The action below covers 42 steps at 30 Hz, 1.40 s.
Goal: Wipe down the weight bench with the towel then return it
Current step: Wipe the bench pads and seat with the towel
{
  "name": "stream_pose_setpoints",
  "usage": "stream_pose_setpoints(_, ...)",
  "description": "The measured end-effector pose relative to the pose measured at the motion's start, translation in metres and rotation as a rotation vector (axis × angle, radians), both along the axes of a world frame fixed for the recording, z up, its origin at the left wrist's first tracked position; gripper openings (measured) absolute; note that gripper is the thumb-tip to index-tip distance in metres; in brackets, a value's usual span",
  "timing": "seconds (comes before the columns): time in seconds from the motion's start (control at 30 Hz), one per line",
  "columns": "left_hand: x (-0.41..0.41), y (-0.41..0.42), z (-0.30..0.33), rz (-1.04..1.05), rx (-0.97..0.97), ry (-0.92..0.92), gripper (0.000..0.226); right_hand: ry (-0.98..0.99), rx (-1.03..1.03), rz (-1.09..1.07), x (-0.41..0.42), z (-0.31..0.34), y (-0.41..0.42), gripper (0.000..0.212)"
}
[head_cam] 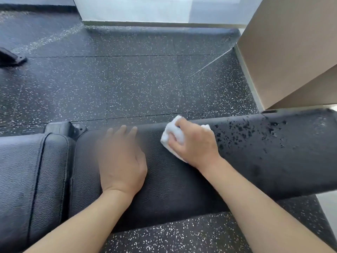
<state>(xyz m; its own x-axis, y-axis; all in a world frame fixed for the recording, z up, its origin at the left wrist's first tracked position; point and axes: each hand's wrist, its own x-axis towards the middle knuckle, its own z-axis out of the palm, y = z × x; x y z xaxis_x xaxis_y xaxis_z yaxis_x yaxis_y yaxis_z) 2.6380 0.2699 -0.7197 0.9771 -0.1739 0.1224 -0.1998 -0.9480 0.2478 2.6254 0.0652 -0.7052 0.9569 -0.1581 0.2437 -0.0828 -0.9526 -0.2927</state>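
Right hand has its grip curled tight around the white towel, wadded into a ball and pressed down on the black padded top of the weight bench, up near the far edge. Just left of that grip, the left hand lies flat on the pad, fingers straight and relaxed, holding nothing; it is blurred, so finer detail is lost. Off to the right of the towel the pad looks rough and speckled, dotted with dark flecks, whether wear or grime I cannot tell, and that stretch runs right out to the end of the bench. Further left, past the flat hand, a seam splits off the seat pad. My read: we are mid-wipe, with the towel working the middle of the long pad. How much is already clean cannot be told from the surface. Likely left: the flecked right stretch, maybe the seat pad, then the towel's return, though its home spot is out of view. Beyond the bench lies speckled rubber floor.
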Motion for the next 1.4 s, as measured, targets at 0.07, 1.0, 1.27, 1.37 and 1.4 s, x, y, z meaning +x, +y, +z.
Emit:
stream_pose_setpoints(0.07,0.000,0.000,0.000,0.006,0.017,0.005,0.056,0.036,0.011,-0.167,0.039,0.000,0.005,0.030)
stream_pose_setpoints(1.0,0.003,-0.002,-0.007,0.007,0.041,0.006,0.061,0.059,0.146,-0.011,0.084,-0.011,0.080,0.021)
stream_pose_setpoints(1.27,0.003,-0.002,-0.006,-0.003,0.044,0.007,0.061,0.025,0.042,-0.418,-0.010,0.000,-0.080,0.025)
stream_pose_setpoints(1.37,0.003,-0.002,-0.005,0.000,0.036,0.019,0.061,0.017,0.055,-0.403,-0.016,0.000,-0.051,0.031)
stream_pose_setpoints(1.4,0.002,-0.002,-0.004,0.004,0.035,0.020,0.061,0.011,0.068,-0.370,-0.013,0.001,-0.032,0.031)
